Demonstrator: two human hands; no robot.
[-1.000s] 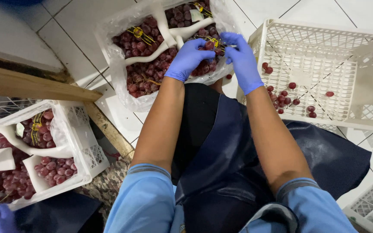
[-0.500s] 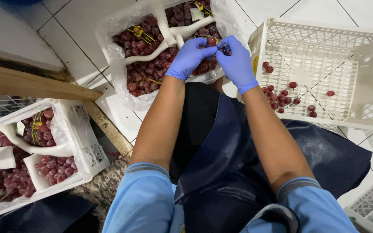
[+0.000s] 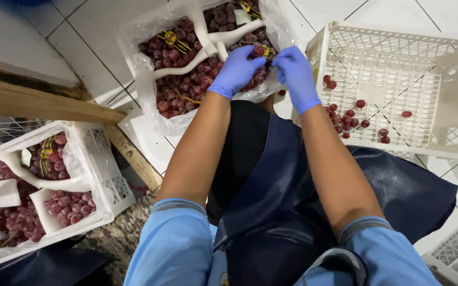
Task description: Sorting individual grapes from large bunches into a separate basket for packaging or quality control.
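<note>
White tiled floor, wooden plank at left, patterned mat below

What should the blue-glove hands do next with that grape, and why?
Probably pull the pinched grape free and drop it into the white crate on the right. The left hand and right hand meet over the bagged grapes, fingertips closed around one grape, and that crate already holds only a few loose grapes, so it seems to be where singles go.
</note>
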